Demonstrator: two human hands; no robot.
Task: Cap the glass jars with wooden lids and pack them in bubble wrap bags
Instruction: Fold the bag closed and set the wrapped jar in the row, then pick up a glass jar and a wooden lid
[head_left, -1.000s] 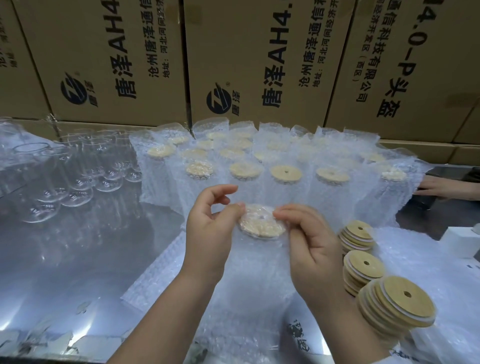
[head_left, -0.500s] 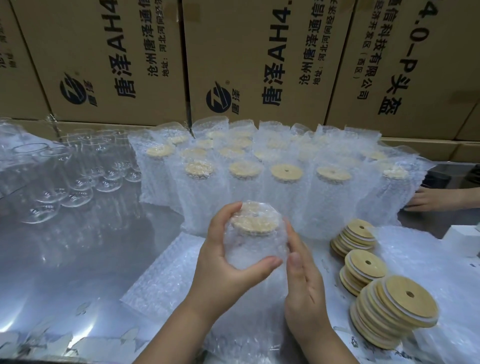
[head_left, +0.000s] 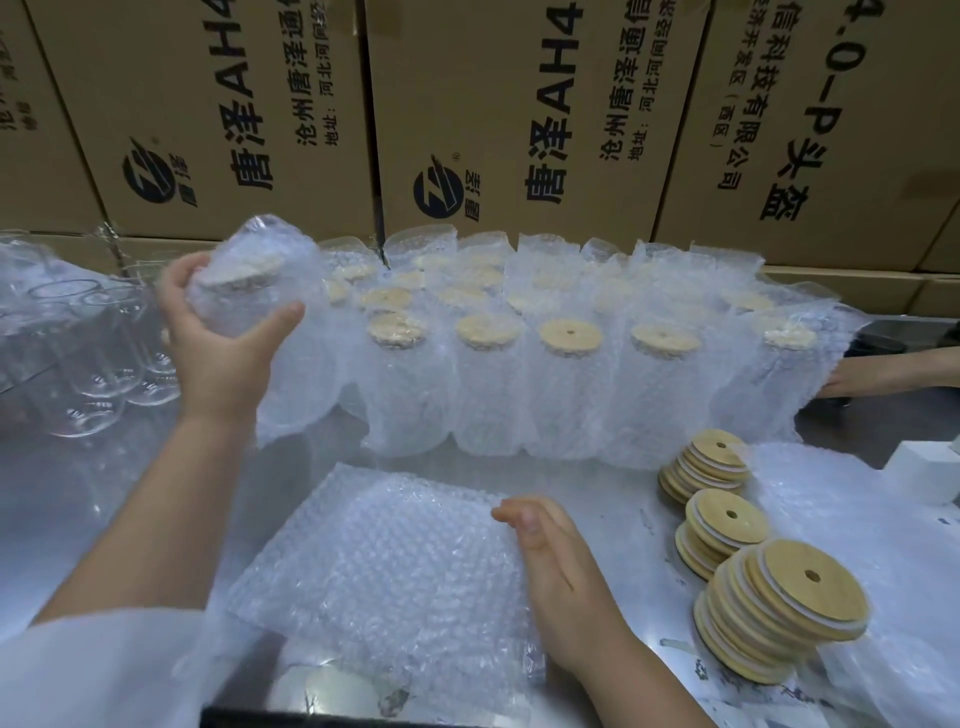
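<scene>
Holding the wrapped jar (head_left: 249, 291) up at the left end of the packed row (head_left: 571, 374). The left hand (head_left: 223, 353) has thumb in front and fingers behind, curled round the jar's upper part through the bubble wrap. Lid end is up and tipped a bit toward the camera. Long axis is near upright but leaning, with the bottom hanging down toward the table (head_left: 597, 486). The loose bag mouth sticks up above the lid.

Key relation: the jar sits above and just left of the row's leftmost front jar. Can't tell if the wraps touch. My read is that it goes down as the next one in the row, so the move is mostly straight down, bottom first, righting the axis. That's the left hand's job; the right is well apart from it.

Right hand (head_left: 566, 571) lies on the right edge of the flat stack of bubble wrap bags (head_left: 384, 571). Fingers are straight and together, gripping nothing I can see. Can't tell whether the thumb hooks the top bag's edge.

For the next cycle, the bare glass jars (head_left: 98, 374) are left of and below the left hand, nearer to it. The wooden lids (head_left: 779, 618) are stacked right of the right hand, nearer to it. The bags lie between.

Risk, a guess: the wrap is slippery, so the jar could tip into its neighbours on landing.
</scene>
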